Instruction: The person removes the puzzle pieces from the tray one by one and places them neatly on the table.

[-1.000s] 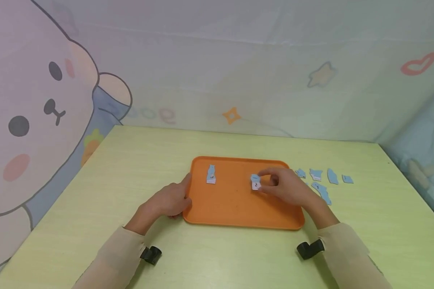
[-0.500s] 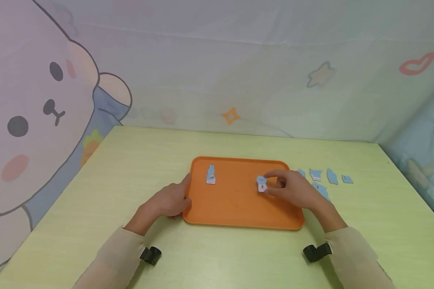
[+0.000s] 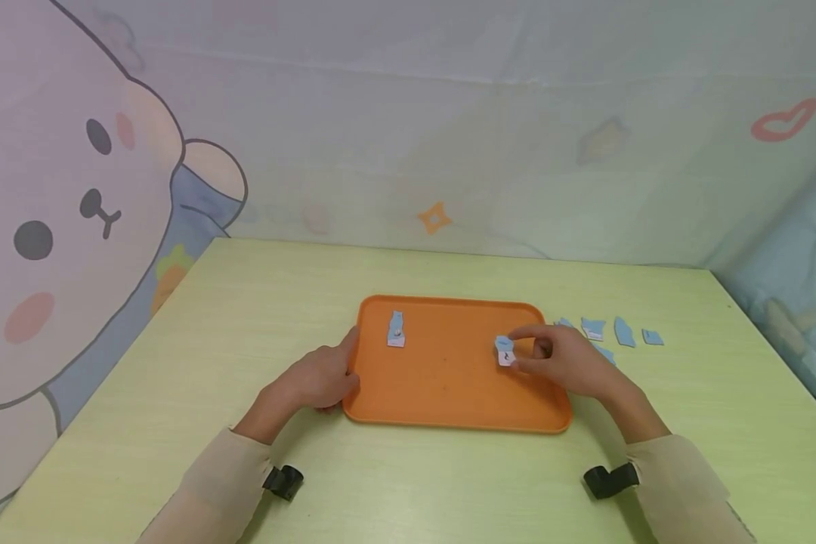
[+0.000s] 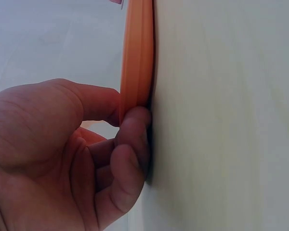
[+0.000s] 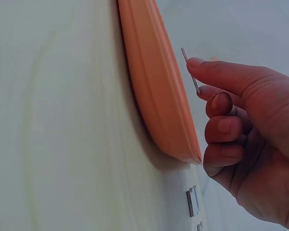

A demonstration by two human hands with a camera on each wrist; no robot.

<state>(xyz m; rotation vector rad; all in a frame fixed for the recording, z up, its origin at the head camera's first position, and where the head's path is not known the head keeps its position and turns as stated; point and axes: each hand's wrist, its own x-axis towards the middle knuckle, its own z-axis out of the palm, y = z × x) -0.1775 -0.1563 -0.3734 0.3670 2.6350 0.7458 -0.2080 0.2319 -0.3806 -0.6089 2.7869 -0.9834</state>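
Observation:
An orange tray [image 3: 442, 404] lies flat on the table. At its left edge my left hand [image 3: 322, 376] holds the rim, with the thumb on one side and curled fingers on the other in the left wrist view. My right hand [image 3: 567, 361] pinches a thin blue-and-white puzzle piece [image 3: 505, 352] between thumb and fingertips, above the tray's right half. Seen edge-on in the right wrist view, that puzzle piece [image 5: 190, 70] is raised off the tray, the other fingers curled below it. A narrow blue-and-white strip of puzzle [image 3: 396, 331] lies in the tray's upper left.
Several loose puzzle pieces [image 3: 623, 332] are scattered on the pale table [image 3: 449, 483] right of the tray; my right hand partly covers some. A printed curtain [image 3: 353, 151] stands along the table's back. Each forearm carries a black wrist camera [image 3: 285, 482].
My right hand has drifted right and slightly nearer to me, carrying the pinched puzzle piece. The left hand, the tray and the strip in it have stayed in place.

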